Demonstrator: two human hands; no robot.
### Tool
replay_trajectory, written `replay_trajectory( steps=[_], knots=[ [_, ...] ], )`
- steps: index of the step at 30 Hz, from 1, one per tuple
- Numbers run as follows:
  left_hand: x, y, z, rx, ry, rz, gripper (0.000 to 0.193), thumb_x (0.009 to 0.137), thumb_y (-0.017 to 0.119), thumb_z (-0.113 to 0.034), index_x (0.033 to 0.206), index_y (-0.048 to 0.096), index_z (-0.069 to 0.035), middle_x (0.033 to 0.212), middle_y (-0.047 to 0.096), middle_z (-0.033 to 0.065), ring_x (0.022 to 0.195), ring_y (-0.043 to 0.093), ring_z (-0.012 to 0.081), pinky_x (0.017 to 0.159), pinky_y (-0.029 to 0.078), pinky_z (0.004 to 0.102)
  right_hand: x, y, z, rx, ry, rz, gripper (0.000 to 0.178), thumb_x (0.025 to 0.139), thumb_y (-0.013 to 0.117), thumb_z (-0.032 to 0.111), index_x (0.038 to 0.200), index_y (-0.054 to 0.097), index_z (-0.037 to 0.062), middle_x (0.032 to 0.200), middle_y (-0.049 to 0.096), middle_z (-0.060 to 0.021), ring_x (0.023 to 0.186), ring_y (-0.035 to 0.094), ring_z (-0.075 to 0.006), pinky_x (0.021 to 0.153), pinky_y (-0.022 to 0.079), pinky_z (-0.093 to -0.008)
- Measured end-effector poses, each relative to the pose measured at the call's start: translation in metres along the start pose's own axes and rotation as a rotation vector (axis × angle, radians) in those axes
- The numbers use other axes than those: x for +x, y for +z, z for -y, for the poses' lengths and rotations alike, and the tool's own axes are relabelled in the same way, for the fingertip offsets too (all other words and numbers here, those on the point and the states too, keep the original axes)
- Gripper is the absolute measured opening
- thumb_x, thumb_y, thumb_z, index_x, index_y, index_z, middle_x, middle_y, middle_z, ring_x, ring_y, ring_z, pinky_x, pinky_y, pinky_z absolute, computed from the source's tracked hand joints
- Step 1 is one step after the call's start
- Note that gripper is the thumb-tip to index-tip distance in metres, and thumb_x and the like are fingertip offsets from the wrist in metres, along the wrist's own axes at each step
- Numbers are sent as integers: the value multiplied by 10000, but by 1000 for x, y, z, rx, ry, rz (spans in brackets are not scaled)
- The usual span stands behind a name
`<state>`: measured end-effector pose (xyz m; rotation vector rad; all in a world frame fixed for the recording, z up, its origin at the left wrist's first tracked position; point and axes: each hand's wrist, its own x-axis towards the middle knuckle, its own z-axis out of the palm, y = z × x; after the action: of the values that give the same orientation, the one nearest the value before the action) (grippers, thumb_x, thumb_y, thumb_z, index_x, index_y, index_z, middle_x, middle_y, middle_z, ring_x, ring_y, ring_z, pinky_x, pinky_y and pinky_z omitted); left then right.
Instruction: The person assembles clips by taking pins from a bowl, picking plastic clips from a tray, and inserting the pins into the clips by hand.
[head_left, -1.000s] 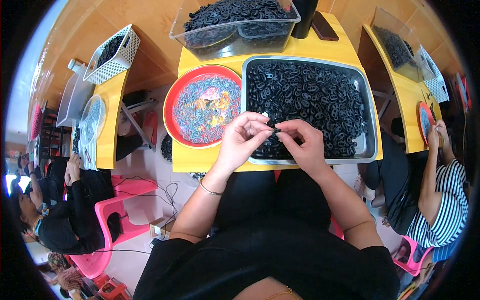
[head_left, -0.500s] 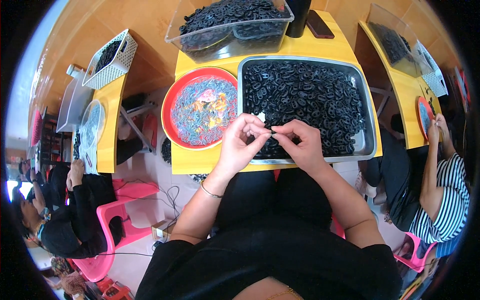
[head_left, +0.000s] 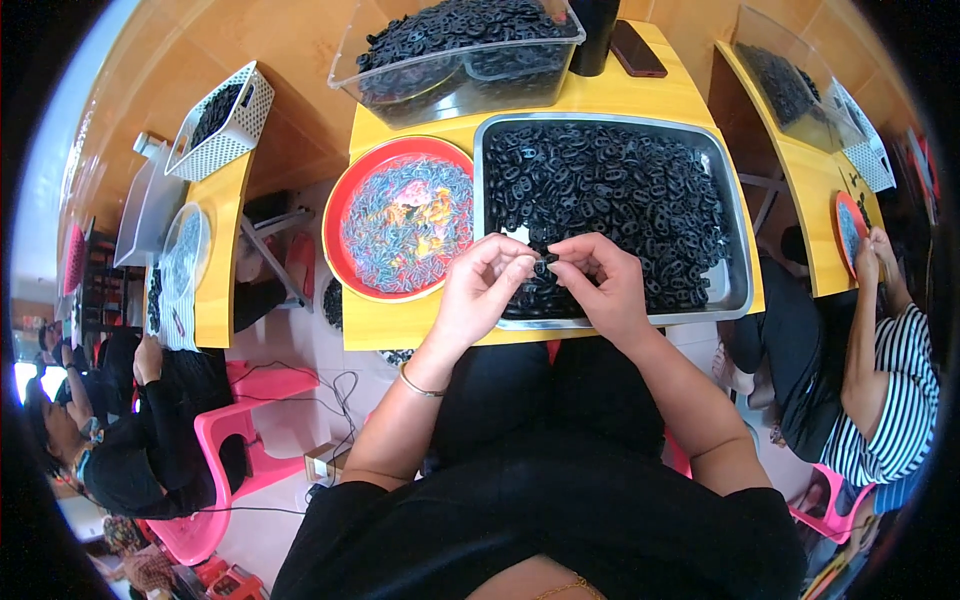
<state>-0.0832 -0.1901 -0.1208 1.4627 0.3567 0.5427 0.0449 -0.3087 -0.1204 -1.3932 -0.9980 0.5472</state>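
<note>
A small black plastic piece [head_left: 546, 261] is pinched between the fingertips of my left hand [head_left: 486, 287] and my right hand [head_left: 607, 283]. Both hands hover over the near-left part of a metal tray [head_left: 741, 250]. Many black oval pieces [head_left: 620, 190] with holes fill the tray. Left of it sits a red-rimmed round dish [head_left: 334, 235], strewn with small slender grey pins [head_left: 370, 225] over a flower pattern. My left hand is close to the dish's right side. Whatever else is between my fingertips is too small to make out.
Behind the dish and tray stands a see-through plastic box [head_left: 460, 95] heaped with black pieces. A dark cylinder [head_left: 594, 40] and a phone [head_left: 638, 50] lie beyond the tray. Co-workers sit at yellow tables on both sides. A pink chair [head_left: 225, 440] and cables are at lower left.
My fingertips have drawn slightly apart, and more of the black piece shows between them. At the left, a co-worker's hand has shifted a little lower.
</note>
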Motion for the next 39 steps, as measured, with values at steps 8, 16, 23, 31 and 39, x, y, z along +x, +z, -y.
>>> replay_trajectory(
  steps=[8,16,23,31,39],
  knots=[
    [-1,4,1,38,24,-12,41,853,577,-27,841,568,12,783,548,9,702,519,34,603,411,180,-1,0,-1,-50,-37,2,164,794,622,-14,955,603,5,800,615,-27,695,566,-48,611,450,-180],
    [0,4,5,195,118,-41,48,818,609,-11,850,578,7,775,545,18,683,524,41,585,408,180,0,-2,-2,-96,-61,35,142,792,620,-14,931,601,7,777,609,-18,671,549,-39,587,431,-176],
    [10,-2,-13,526,171,-54,154,774,633,-26,926,609,-18,789,579,80,696,585,170,636,476,280,2,0,-3,54,18,-115,148,825,562,-11,970,585,8,814,585,-32,698,561,-63,616,456,-199],
    [29,11,-11,1122,267,192,191,671,672,-74,850,617,-33,798,554,121,802,575,297,704,474,387,2,-1,-8,185,-8,-175,136,841,535,-5,971,570,10,886,569,-57,732,582,-84,630,472,-215],
    [25,13,-12,1126,200,220,153,677,670,-81,805,603,-32,812,541,125,802,569,299,704,471,394,2,-2,-9,166,17,-124,128,846,522,-15,969,554,-2,903,552,-56,781,592,-100,666,479,-221]
  ],
)
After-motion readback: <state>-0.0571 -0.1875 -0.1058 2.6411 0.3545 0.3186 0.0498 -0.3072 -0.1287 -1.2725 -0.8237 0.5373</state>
